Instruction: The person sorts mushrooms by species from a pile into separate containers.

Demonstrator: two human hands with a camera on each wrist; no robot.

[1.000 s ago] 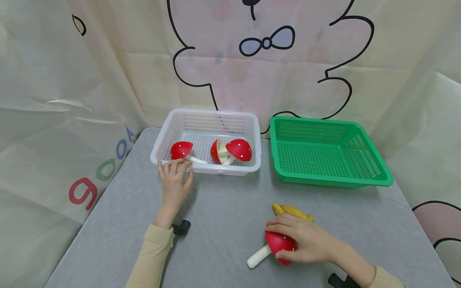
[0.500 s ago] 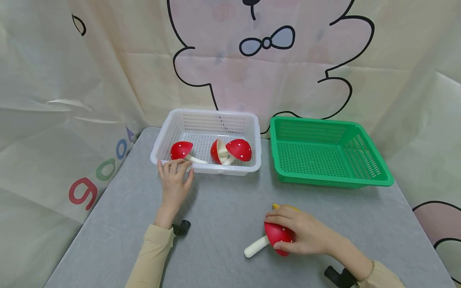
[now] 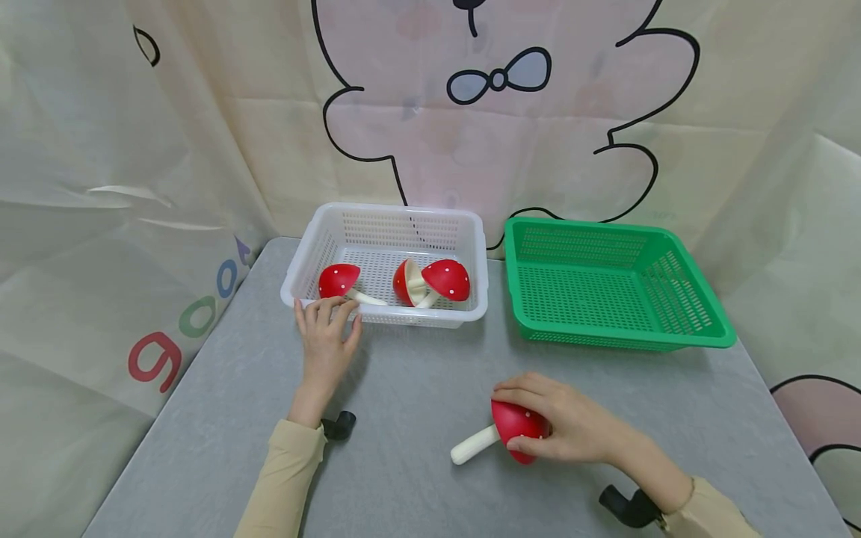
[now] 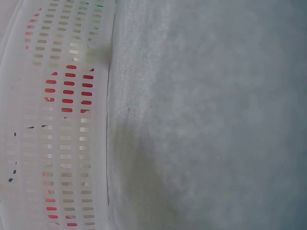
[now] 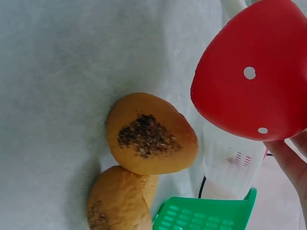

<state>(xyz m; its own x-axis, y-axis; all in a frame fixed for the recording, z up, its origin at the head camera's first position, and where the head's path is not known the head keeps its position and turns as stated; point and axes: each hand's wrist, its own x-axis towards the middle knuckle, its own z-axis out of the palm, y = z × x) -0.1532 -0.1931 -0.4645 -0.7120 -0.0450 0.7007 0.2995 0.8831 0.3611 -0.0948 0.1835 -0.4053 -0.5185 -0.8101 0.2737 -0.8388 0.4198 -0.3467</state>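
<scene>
My right hand (image 3: pixel 506 415) grips the cap of a red white-dotted toy mushroom (image 3: pixel 514 432), held just above the grey table (image 3: pixel 417 388), its white stem (image 3: pixel 471 446) pointing left. In the right wrist view the cap (image 5: pixel 254 86) hangs over two brown bread rolls (image 5: pixel 148 134) lying on the table; the head view hides them behind my hand. My left hand (image 3: pixel 326 329) rests its fingers on the front left rim of the white basket (image 3: pixel 471 246). Three more red mushrooms (image 3: pixel 338 280) lie inside it.
An empty green basket (image 3: pixel 706 329) stands to the right of the white one, at the table's back. A printed cloth backdrop (image 3: pixel 202 149) hangs behind and to both sides. The left wrist view shows only the white basket's wall (image 4: pixel 62 120) and table.
My right hand has carried the mushroom a little up and to the left, away from the rolls, which it now hides in the head view. The left hand has stayed on the basket.
</scene>
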